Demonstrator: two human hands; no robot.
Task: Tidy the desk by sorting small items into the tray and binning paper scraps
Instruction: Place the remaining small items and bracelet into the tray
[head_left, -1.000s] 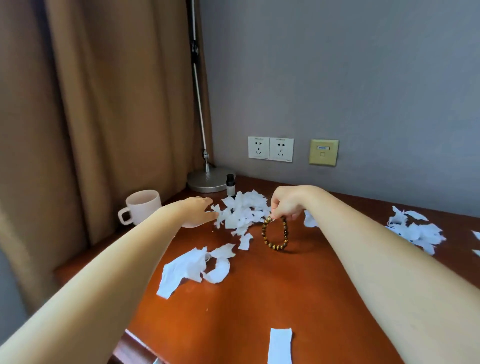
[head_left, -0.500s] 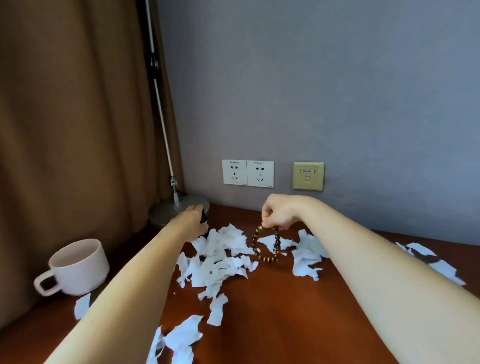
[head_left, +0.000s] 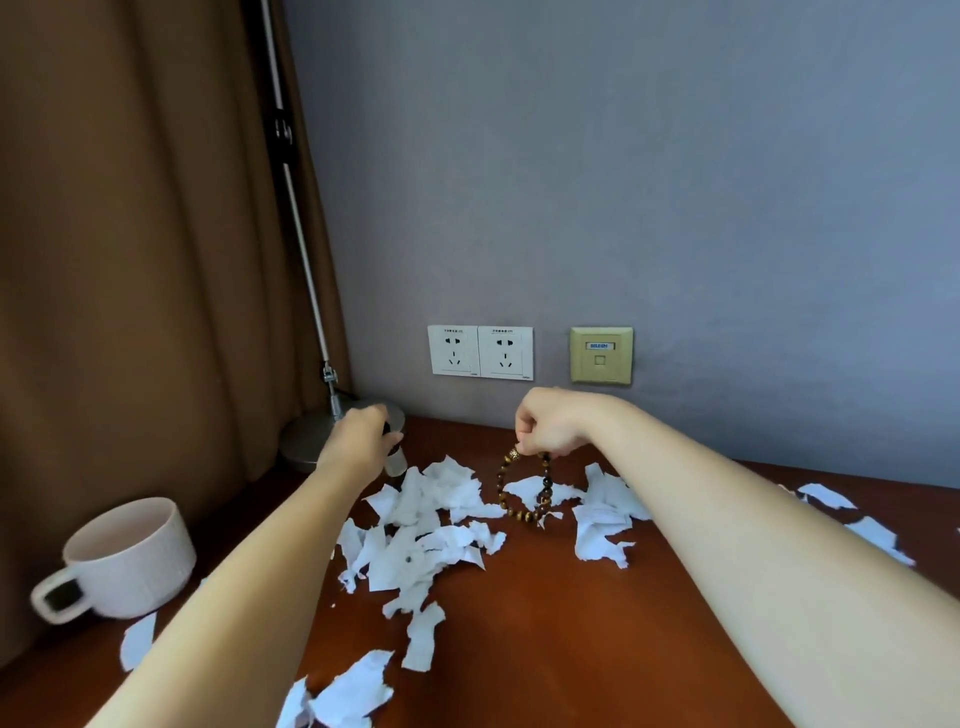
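My right hand (head_left: 550, 423) pinches a brown bead bracelet (head_left: 522, 493), which hangs in a loop just above the desk near the back wall. At the back left, my left hand (head_left: 361, 439) grips a small bottle (head_left: 396, 460) with a dark cap; most of the bottle is hidden behind my fingers. Torn white paper scraps (head_left: 421, 535) lie heaped on the red-brown desk (head_left: 545, 649) between my arms, with more scraps (head_left: 602, 519) to the right of the bracelet. No tray or bin is in view.
A white mug (head_left: 130, 558) stands at the left edge by the brown curtain. A lamp's round metal base (head_left: 311, 434) sits in the back left corner, its pole rising up. Wall sockets (head_left: 480, 352) are above the desk. Further scraps (head_left: 872, 530) lie far right.
My left hand has reached past the scrap pile to the back and closed round the small bottle. My right hand has lifted the bracelet off the desk. The view has shifted forward and up.
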